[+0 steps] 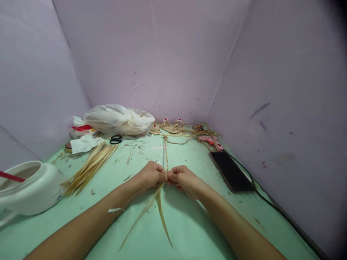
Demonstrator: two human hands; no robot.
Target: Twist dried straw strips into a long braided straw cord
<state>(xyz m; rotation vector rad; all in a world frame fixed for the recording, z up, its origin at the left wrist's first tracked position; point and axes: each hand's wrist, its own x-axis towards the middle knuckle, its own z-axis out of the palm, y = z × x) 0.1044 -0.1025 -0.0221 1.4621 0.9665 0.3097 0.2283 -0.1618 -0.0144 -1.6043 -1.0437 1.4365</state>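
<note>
A thin straw braid (166, 155) runs from the far side of the green surface toward me, down to my two hands. My left hand (154, 174) pinches the near end of the braid from the left. From the right, my right hand (182, 177) pinches the same spot, its fingertips almost touching the left ones. Loose straw strands (162, 213) hang out below the hands and spread apart toward me. The exact crossing of the strands is hidden by the fingers.
On the left lie a bundle of dry straw strips (90, 168), a white pot (46, 189) and black-handled scissors (116, 139). A plastic bag (119, 121) and small woven pieces (169, 127) sit at the back. At right are a phone (231, 171), a cable (252, 177) and a pink object (210, 141).
</note>
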